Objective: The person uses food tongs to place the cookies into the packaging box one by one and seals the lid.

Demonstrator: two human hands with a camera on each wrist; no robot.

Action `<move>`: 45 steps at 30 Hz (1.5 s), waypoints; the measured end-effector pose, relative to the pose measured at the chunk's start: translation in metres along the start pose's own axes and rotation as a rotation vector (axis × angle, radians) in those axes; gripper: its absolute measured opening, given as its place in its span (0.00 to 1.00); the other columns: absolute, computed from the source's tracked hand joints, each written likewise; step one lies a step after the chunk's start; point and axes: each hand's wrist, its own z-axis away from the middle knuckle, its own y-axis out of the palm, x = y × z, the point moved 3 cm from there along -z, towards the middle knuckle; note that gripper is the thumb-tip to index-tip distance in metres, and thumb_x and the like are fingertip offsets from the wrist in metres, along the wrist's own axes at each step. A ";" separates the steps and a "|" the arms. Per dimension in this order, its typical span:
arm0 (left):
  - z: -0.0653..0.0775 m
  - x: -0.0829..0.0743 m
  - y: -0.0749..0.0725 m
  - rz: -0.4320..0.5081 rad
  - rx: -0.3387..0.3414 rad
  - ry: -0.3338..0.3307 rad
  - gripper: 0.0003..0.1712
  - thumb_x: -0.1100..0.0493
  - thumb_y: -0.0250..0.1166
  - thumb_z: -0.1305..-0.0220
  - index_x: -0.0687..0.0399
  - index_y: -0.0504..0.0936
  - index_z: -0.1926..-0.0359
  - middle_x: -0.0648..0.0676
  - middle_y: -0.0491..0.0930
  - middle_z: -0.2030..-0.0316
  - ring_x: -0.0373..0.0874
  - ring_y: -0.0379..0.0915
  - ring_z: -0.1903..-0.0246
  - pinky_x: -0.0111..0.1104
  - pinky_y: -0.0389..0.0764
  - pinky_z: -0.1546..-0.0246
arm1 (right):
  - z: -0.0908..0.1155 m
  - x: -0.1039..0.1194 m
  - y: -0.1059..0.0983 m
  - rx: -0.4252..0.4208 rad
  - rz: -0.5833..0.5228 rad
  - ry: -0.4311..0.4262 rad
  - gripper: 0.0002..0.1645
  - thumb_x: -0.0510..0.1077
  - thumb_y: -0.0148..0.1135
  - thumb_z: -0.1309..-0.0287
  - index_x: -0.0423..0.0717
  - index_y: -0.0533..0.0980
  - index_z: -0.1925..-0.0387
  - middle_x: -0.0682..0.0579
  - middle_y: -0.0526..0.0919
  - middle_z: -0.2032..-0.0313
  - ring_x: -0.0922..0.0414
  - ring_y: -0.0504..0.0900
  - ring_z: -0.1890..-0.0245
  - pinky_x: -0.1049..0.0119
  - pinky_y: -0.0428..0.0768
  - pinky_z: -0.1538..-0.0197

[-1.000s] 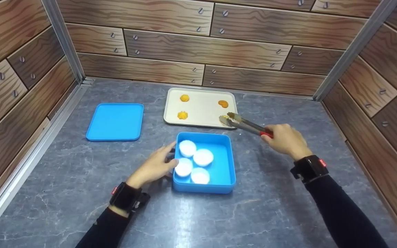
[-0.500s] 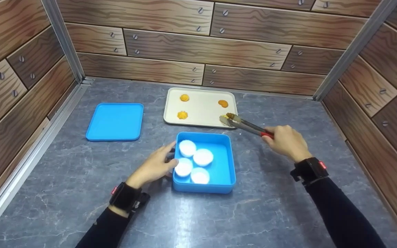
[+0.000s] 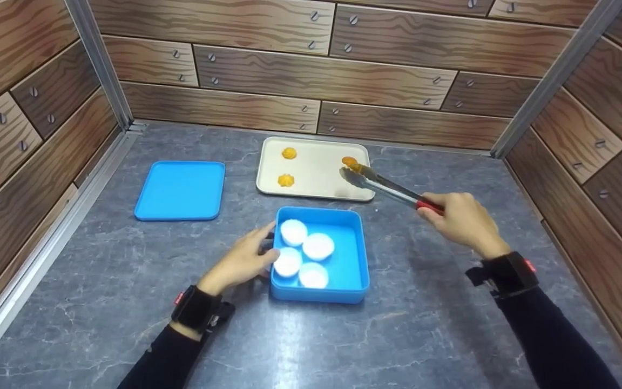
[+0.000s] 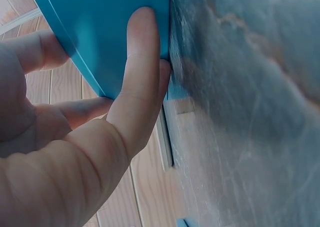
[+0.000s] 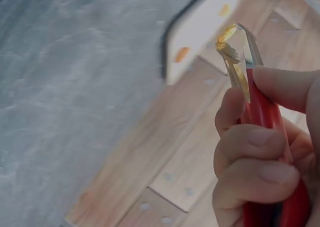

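Observation:
My right hand (image 3: 462,219) grips red-handled metal tongs (image 3: 392,190), their tips above the right side of the cream tray (image 3: 316,181). A small yellow piece (image 5: 228,33), like a piped cookie, sits between the tong tips in the right wrist view. Two yellow ridged pieces (image 3: 286,180) lie on the tray's left half; a more orange piece (image 3: 349,160) lies at its back right, partly behind the tongs. My left hand (image 3: 241,262) rests its extended fingers against the left wall of a blue square box (image 3: 351,259). Several white round cups (image 3: 318,247) stand inside the box's left half.
A blue square lid (image 3: 181,190) lies flat to the left of the tray. Wood-patterned walls (image 3: 268,65) with metal corner posts enclose the grey marbled table (image 3: 100,281) at the back and both sides.
The tongs have lifted from the tray's front right corner, carrying the yellow piece up and slightly back. My right hand has shifted a little to the right. The left hand and box stay put.

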 end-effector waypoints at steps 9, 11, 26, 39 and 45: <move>-0.001 0.000 -0.001 -0.011 0.002 0.003 0.44 0.52 0.62 0.25 0.46 0.55 0.15 0.63 0.59 0.19 0.62 0.66 0.26 0.59 0.72 0.28 | 0.043 0.049 -0.029 0.118 -0.067 -0.165 0.20 0.50 0.70 0.30 0.54 0.85 0.39 0.60 0.82 0.76 0.64 0.70 0.85 0.69 0.70 0.86; -0.001 0.000 -0.001 -0.018 0.001 0.001 0.44 0.51 0.62 0.25 0.47 0.55 0.15 0.65 0.57 0.19 0.64 0.61 0.24 0.61 0.67 0.26 | 0.051 0.057 -0.029 0.162 -0.023 -0.204 0.20 0.50 0.70 0.30 0.55 0.86 0.39 0.64 0.80 0.77 0.66 0.69 0.85 0.70 0.70 0.86; 0.000 0.000 0.000 0.000 -0.007 -0.009 0.43 0.52 0.62 0.25 0.47 0.56 0.15 0.66 0.55 0.18 0.63 0.66 0.27 0.58 0.74 0.29 | 0.055 0.087 -0.014 0.182 0.213 -0.354 0.12 0.49 0.69 0.29 0.62 0.78 0.71 0.65 0.71 0.79 0.68 0.64 0.82 0.72 0.62 0.81; 0.001 -0.002 0.001 0.016 -0.002 0.007 0.43 0.53 0.62 0.25 0.47 0.55 0.15 0.64 0.62 0.21 0.57 0.78 0.37 0.49 0.86 0.42 | 0.056 0.094 -0.020 0.116 0.354 -0.304 0.15 0.49 0.71 0.31 0.59 0.74 0.72 0.61 0.72 0.78 0.61 0.66 0.81 0.66 0.65 0.82; 0.002 -0.002 -0.001 -0.035 -0.008 0.007 0.44 0.51 0.62 0.26 0.48 0.56 0.15 0.64 0.60 0.20 0.63 0.65 0.26 0.62 0.66 0.26 | 0.056 0.095 -0.022 0.095 0.370 -0.310 0.13 0.49 0.71 0.32 0.59 0.75 0.70 0.61 0.73 0.77 0.60 0.67 0.81 0.65 0.65 0.83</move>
